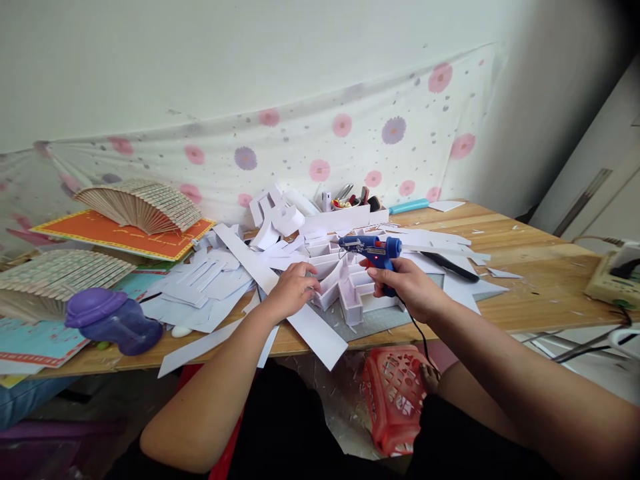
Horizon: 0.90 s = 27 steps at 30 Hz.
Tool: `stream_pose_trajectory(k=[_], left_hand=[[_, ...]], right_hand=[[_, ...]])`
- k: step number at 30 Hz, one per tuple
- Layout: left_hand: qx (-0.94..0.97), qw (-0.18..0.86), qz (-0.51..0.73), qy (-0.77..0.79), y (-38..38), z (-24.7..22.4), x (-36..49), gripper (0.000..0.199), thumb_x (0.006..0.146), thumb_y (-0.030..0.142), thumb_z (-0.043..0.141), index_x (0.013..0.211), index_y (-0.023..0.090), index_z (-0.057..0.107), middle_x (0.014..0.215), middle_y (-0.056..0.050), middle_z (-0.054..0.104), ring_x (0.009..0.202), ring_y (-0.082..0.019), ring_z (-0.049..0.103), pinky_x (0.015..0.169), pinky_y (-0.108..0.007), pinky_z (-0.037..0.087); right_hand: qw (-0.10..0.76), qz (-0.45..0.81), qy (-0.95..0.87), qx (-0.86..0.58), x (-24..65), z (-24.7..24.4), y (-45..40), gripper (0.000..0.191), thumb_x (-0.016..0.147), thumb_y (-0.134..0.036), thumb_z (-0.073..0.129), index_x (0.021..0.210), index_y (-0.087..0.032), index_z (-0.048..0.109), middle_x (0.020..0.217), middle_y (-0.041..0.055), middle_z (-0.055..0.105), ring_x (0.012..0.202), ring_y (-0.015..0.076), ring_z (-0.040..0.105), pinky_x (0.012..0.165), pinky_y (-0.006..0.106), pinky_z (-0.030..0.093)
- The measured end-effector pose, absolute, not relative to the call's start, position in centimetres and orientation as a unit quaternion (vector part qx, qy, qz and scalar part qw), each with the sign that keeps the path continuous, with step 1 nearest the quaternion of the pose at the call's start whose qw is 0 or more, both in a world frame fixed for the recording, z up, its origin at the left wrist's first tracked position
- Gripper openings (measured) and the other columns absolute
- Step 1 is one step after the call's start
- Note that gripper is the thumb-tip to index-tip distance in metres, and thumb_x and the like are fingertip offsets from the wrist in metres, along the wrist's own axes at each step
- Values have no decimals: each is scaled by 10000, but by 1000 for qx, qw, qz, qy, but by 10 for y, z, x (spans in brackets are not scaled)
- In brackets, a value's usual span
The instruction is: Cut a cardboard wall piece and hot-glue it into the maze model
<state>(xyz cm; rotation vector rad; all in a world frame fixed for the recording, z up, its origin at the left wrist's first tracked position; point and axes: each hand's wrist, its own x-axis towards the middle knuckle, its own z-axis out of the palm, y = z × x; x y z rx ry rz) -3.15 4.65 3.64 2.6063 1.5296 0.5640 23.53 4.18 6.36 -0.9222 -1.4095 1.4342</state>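
My right hand is closed around the handle of a blue hot glue gun, which is held above the work with its nozzle pointing left. A small red light glows on its body, and a black cord hangs down from the handle. Beneath it sits a white foam-board structure of upright walls forming several open channels, resting on a grey cutting mat. My left hand has its fingers curled at the left edge of this structure; the exact contact of the fingertips is partly hidden.
White strips and offcuts litter the wooden table. Left are a purple bottle and folded fan-shaped stick pieces. A black-handled cutter lies right. Further right is a power strip; below, a red plastic basket.
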Motion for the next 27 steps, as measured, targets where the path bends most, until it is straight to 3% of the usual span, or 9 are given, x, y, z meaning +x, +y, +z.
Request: stream_pose_trajectory(k=[6,14,17,22,27], left_hand=[[840,9,163,518,48,32,-29,180,777,115,606,788,247,728,1151,-55,554,1133,-270,463,986,-476,352],[839,6,155,522,46,32,-30,65,767,216,674,799,245,723,1099,-50,575,1107,-269,474,985,-478,342],[841,5,163,517,45,31,-30,63,772,212,673,780,248,724,1072,-44,586,1111,-258,480,1018,-477,319],[839,-16,198,507,37,42,-40,103,804,208,636,767,243,726,1046,-51,591,1068,-246,508,993,-454,346],[762,-34,388,517,8,60,-43,92,829,255,616,798,211,691,850,-31,583,852,-182,569,804,-320,445]], right_hand=[[425,587,-581,-370,233,60,40,370,620,-445,758,860,-176,676,847,60,677,530,108,490,528,284,432],[423,594,-577,-367,232,57,40,321,622,-422,762,817,-184,671,958,70,680,536,98,485,543,281,440],[422,600,-573,-366,232,56,40,319,628,-406,757,845,-191,665,916,60,676,532,103,493,538,283,431],[416,605,-577,-358,231,52,39,296,626,-374,753,811,-185,621,686,2,596,510,108,486,514,272,406],[374,592,-612,-367,232,54,35,234,642,-351,725,755,-183,607,610,-23,544,488,107,490,492,264,393]])
